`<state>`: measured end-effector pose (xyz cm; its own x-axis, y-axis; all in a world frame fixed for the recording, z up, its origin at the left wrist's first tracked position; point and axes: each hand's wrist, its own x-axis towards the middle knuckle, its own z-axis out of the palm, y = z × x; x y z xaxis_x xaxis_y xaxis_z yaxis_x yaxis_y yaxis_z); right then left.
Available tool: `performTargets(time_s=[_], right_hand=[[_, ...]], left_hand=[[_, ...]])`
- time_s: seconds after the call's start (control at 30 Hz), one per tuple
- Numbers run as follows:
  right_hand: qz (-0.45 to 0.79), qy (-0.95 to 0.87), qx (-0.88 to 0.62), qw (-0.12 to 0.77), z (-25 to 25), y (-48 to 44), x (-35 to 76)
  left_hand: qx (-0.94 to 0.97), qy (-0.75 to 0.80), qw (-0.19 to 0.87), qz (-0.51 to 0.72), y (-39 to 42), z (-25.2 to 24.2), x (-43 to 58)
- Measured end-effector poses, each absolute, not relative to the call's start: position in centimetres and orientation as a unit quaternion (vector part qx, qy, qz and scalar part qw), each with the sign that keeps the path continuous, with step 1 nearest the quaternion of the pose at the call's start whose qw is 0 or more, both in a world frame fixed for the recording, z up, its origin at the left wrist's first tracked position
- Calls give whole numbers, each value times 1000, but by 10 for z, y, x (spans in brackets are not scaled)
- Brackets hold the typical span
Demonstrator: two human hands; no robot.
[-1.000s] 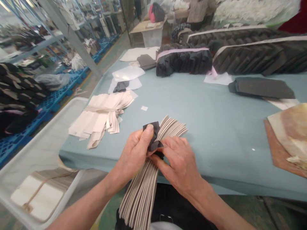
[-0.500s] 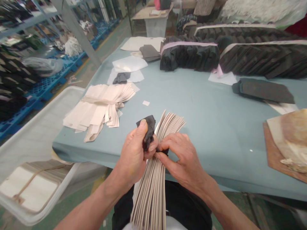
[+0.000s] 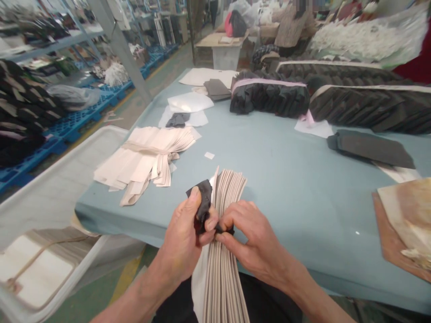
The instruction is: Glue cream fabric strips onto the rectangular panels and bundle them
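Note:
A thick bundle of cream strips (image 3: 224,278), stacked on edge, runs from the table's near edge down toward my lap. My left hand (image 3: 188,224) is closed on a crumpled black cloth strip (image 3: 204,197), its thumb pressed on top, at the bundle's left side. At the middle of the bundle, my right hand (image 3: 247,229) pinches a dark part of the strip where it crosses the cream layers. My fingers hide whether the strip is knotted there.
A tied cream bundle (image 3: 144,157) lies on the blue-green table (image 3: 286,188) at left. Black bundles (image 3: 269,96) line the back. Dark pieces (image 3: 373,148) and a brown board (image 3: 387,233) are at right. A white bin (image 3: 104,251) stands beside the table. A person (image 3: 291,27) is in the background.
The view has tilted up slightly, so the table sits lower in it. Both hands keep their grip on the black strip, and the bundle leans less to the right at its top.

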<state>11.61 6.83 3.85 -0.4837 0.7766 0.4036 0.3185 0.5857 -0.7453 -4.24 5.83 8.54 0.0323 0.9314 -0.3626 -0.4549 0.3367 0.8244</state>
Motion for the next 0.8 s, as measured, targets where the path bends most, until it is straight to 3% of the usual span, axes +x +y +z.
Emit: performTargets(time_s=[0.17, 0.43, 0.57, 0.8], right_hand=[[309, -783, -358, 404, 37, 66, 107], [455, -633, -419, 466, 45, 55, 99], [521, -585, -433, 446, 55, 54, 93], [453, -667, -405, 431, 64, 56, 95]], left_hand=[[341, 475, 649, 486, 58, 88, -52], [396, 512, 606, 462, 68, 88, -63], [452, 516, 564, 460, 69, 84, -69], [555, 491, 492, 457, 79, 103, -71]])
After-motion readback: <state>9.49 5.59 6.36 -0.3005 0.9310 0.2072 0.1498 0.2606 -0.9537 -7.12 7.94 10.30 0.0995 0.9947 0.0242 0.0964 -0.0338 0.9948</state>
